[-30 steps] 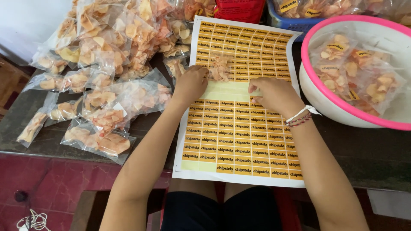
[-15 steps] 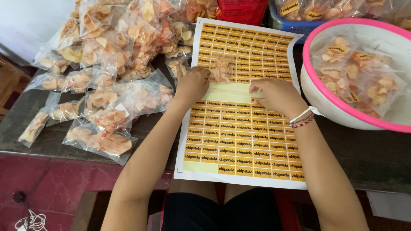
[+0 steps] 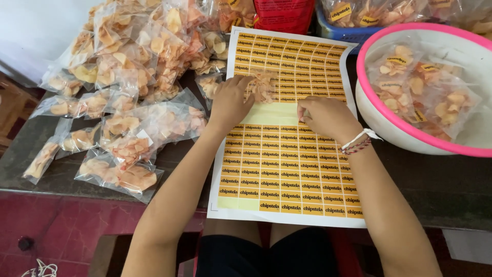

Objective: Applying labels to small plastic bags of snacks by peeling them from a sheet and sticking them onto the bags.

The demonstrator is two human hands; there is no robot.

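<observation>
A white sheet of small orange stickers [image 3: 287,174] lies in front of me on the dark table, with a pale peeled strip across its middle. My left hand [image 3: 230,102] presses on the edge of a small clear bag of chips [image 3: 264,86] that rests on the sheet just above the strip. My right hand [image 3: 325,117], with string bracelets at the wrist, is curled at the strip's right end. Its fingertips pinch a sticker at the top of the lower block.
A pile of clear bags of orange chips [image 3: 133,66] covers the table to the left. A white bowl with a pink rim [image 3: 410,131] at the right holds several bags with stickers on. Behind the sheet stand a blue basket [image 3: 333,28] and a red packet [image 3: 284,13].
Both hands stay in nearly the same place. The right fingertips have shifted slightly down onto the row below the peeled strip. The left hand still holds the small bag.
</observation>
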